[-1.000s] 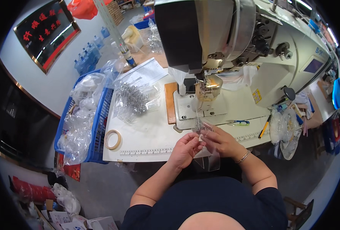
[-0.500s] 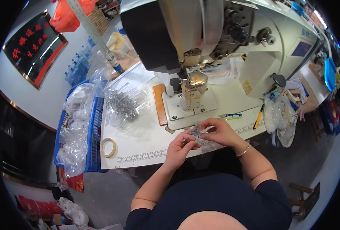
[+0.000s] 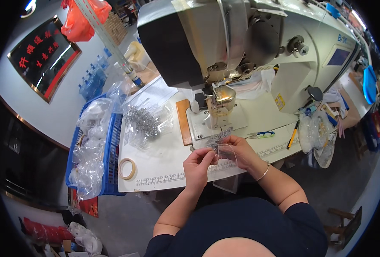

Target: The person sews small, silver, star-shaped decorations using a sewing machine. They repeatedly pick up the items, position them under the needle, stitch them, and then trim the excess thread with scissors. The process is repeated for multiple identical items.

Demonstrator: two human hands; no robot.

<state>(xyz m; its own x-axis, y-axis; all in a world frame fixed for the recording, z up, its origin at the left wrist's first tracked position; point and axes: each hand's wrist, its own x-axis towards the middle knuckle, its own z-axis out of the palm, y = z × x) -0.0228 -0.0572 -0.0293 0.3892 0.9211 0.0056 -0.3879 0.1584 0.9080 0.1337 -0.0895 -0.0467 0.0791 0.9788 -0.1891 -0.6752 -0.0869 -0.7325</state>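
Note:
My left hand (image 3: 198,165) and my right hand (image 3: 240,150) are together at the front edge of the white sewing table (image 3: 160,165). Both pinch a small clear plastic bag (image 3: 226,150) that has a dark sparkly piece (image 3: 217,138) sticking out of its top. The hands are just in front of the needle plate (image 3: 209,124) of the big white industrial sewing machine (image 3: 241,47). My right wrist wears a thin bracelet (image 3: 265,172).
A clear bag of small metallic pieces (image 3: 145,123) lies at the left. A tape roll (image 3: 127,168) sits near the table's front left corner. A blue crate (image 3: 98,150) of clear bags stands beside the table. Snips (image 3: 262,135), a yellow pencil (image 3: 292,135) and more bags (image 3: 316,135) lie at the right.
The head has come lower and nearer, so everything looks bigger. My hands stay together at the table's edge, now working the small clear bag over the sparkly piece.

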